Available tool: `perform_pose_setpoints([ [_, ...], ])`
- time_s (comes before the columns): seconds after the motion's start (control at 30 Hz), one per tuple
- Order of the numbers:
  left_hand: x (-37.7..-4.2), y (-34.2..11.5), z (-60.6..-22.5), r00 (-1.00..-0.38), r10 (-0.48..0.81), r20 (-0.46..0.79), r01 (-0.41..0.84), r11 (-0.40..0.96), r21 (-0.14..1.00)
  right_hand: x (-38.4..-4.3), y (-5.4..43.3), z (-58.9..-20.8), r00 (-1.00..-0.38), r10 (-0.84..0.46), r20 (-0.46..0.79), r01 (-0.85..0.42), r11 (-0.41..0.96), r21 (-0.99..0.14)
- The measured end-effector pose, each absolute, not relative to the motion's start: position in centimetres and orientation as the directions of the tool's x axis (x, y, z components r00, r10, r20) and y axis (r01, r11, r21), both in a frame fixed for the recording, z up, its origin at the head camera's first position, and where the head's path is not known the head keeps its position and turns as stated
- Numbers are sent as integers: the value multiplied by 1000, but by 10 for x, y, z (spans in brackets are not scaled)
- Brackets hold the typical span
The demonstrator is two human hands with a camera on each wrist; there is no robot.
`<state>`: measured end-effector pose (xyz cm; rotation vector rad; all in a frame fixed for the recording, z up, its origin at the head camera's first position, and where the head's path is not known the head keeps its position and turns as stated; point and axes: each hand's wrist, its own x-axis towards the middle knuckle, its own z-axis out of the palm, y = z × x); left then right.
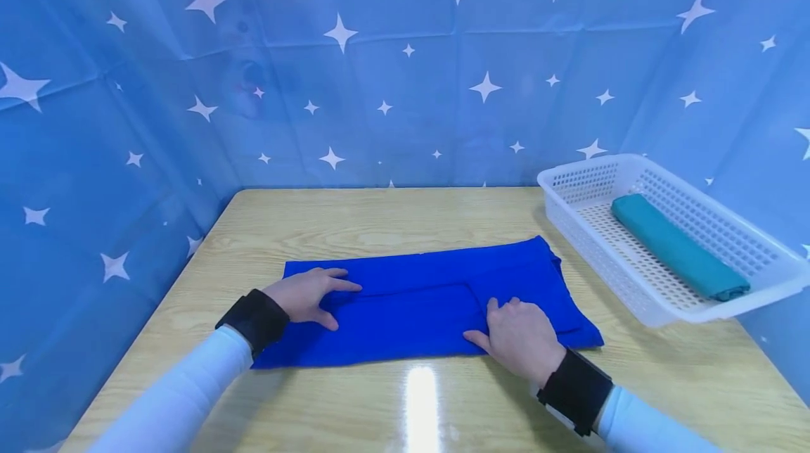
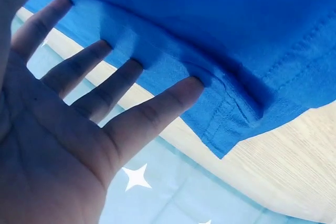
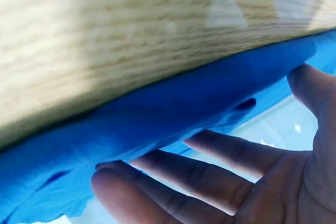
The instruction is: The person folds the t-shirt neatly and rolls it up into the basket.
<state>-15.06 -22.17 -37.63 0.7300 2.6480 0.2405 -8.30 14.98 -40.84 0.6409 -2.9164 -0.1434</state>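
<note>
A blue garment lies folded into a long strip across the table, with a raised fold edge running along its middle. My left hand is over its left part, fingers spread. The left wrist view shows these fingertips at the cloth beside a fold and a stitched hem. Toward the right part, my right hand touches the garment with its fingertips. Its fingers are apart and slightly bent along the near folded edge in the right wrist view. Neither hand grips the cloth. The garment's inner layers are hidden.
A white perforated basket stands at the table's right side, with a rolled teal cloth inside. Light wood tabletop surrounds the garment. A blue curtain with white stars hangs behind and at the sides.
</note>
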Motion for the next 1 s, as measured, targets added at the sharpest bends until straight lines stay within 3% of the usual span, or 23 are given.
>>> perform_pose_setpoints([
  [0.2,-144,-224,-377,-804,514,-298,452,855,253,-101,152,-410,-893,-432,130,-414,899,144],
  [0.43,-125,-209,-374,-808,529,-260,506,849,156,-138,168,-408,-914,-387,-121,-383,922,-53],
  [0.6,-117,-192,-373,-810,533,-244,528,844,93,-170,182,-409,-895,-404,-190,-381,913,-145],
  [0.8,-113,-178,-376,-812,531,-240,536,843,53,-203,195,-416,-871,-453,-189,-393,874,-285],
  [1.0,-122,-184,-363,-772,550,-317,526,834,167,-188,170,-399,-905,-404,-130,-373,903,-214],
])
